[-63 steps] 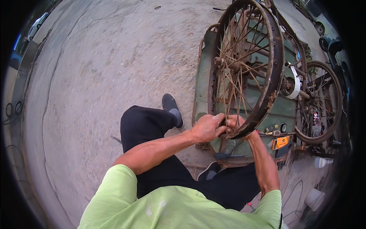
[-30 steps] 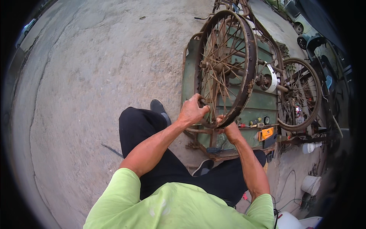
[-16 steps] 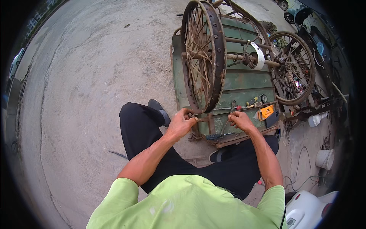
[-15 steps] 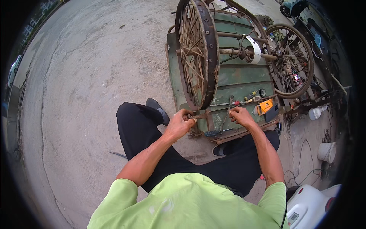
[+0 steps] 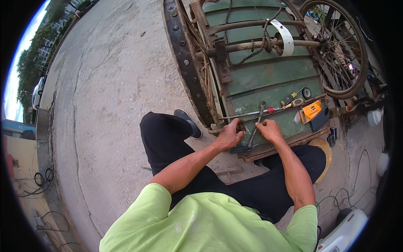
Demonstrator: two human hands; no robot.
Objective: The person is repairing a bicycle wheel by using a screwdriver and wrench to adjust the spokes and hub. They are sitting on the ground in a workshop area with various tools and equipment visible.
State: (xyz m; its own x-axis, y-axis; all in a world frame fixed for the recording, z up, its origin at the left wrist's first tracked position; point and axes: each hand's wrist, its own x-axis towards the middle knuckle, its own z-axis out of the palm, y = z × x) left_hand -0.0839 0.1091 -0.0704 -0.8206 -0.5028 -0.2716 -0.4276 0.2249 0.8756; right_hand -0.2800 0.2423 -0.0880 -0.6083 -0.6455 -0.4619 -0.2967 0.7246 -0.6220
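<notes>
Fingers (image 5: 235, 123) of the left hand (image 5: 228, 136) curl narrowly, contents hidden; those of the right hand (image 5: 270, 130) bunch at a slim metal wrench (image 5: 253, 136), grip unclear, on the ridged green panel (image 5: 256, 80) beside a rusty, bolt-studded wheel rim (image 5: 187, 69).

1. Wrench (image 5: 253, 136): dull greyish metal, slim, with a wider head at each end; it lies aslant right of the frame's centre, upper end leaning right, its middle by the right hand (image 5: 270, 130), contact unclear.
2. Part (image 5: 240, 126): small, dark, pinched in the left hand (image 5: 231, 136) near the centre, mostly hidden.
3. Wheel (image 5: 189, 71): rusty spokes, dark bolt-studded rim, tilted, upper centre-left, cut by the top edge.
</notes>
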